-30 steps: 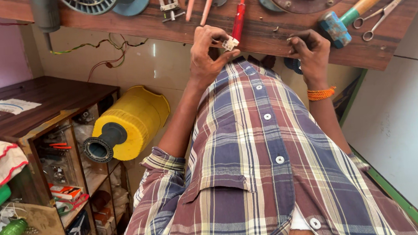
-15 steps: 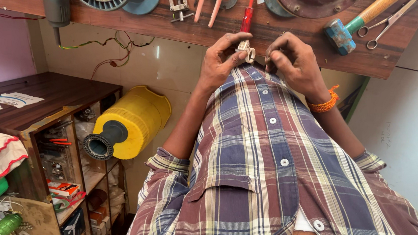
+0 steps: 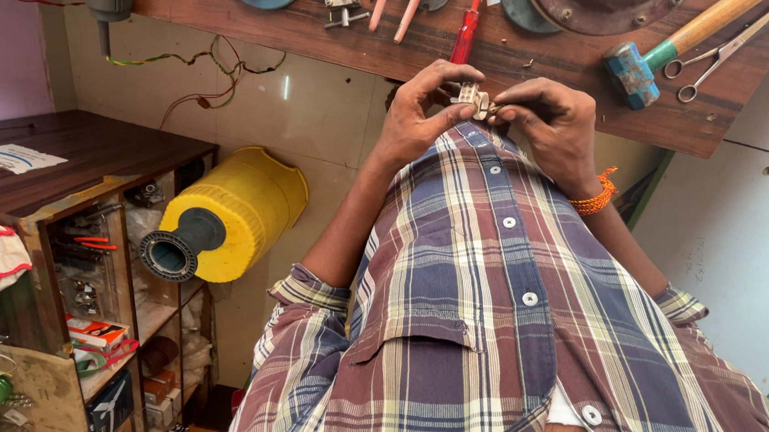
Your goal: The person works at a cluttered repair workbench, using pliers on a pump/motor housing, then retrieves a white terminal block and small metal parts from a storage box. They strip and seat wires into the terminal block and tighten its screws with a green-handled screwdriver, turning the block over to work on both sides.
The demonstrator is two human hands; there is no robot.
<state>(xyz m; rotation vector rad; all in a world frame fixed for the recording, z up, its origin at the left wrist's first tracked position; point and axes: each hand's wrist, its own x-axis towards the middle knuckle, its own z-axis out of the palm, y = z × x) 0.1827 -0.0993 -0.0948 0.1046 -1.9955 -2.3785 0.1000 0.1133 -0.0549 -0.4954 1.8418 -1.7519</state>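
Seen from the head camera: a person in a plaid shirt (image 3: 494,326) pinches a small beige metal-and-plastic part (image 3: 475,100) between both hands just above the shirt's collar edge, at the rim of a dark wooden workbench (image 3: 576,91). The left hand (image 3: 418,113) has fingers curled closed on the part; the right hand (image 3: 553,120), an orange thread bracelet (image 3: 595,199) at its wrist, grips it from the other side. On the bench lie a red-handled screwdriver (image 3: 470,26), a blue-headed hammer (image 3: 664,43) and scissors (image 3: 728,47). A yellow cylinder (image 3: 229,214) rests beside wooden shelves (image 3: 98,293).
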